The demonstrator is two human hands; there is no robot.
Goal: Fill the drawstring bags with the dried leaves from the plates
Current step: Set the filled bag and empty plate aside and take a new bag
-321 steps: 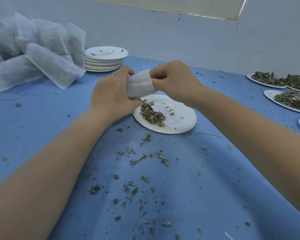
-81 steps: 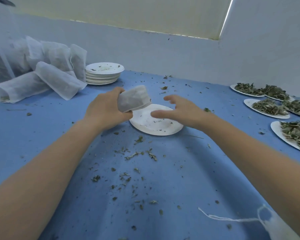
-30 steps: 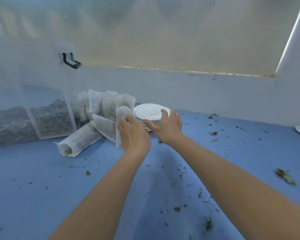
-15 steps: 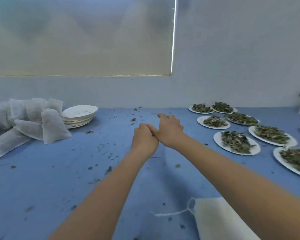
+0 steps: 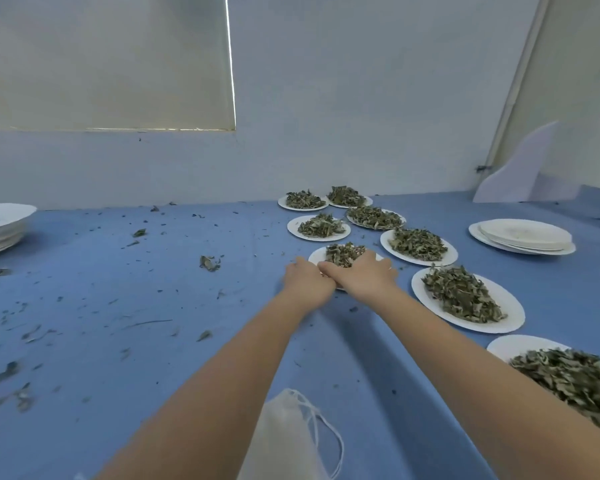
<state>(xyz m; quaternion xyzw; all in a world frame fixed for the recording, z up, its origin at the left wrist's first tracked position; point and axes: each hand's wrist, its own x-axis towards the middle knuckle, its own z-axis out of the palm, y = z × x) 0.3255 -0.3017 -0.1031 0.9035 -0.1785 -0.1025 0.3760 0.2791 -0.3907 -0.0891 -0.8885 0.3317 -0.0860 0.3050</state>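
Table: a blue tabletop (image 5: 125,341) strewn with leaf crumbs; the view has swung right, away from the filled bags seen a second ago.
Full plates: seven more white plates of dried leaves (image 5: 465,299) sit in a cluster to the right.
Empty plates: one stack at the left edge (image 5: 0,223), another far right (image 5: 523,235).
Next bag: an empty white drawstring bag (image 5: 284,441) lies near the body, between the forearms.
Target plate: a leaf-heaped plate (image 5: 343,254) is now under both hands.
Right hand (image 5: 361,273): fingers spread over the plate's leaves.
Left hand (image 5: 307,284): at the plate's near rim; its grip cannot be made out.
Meaning: one bag looks finished, and a new plate is probably being fetched.
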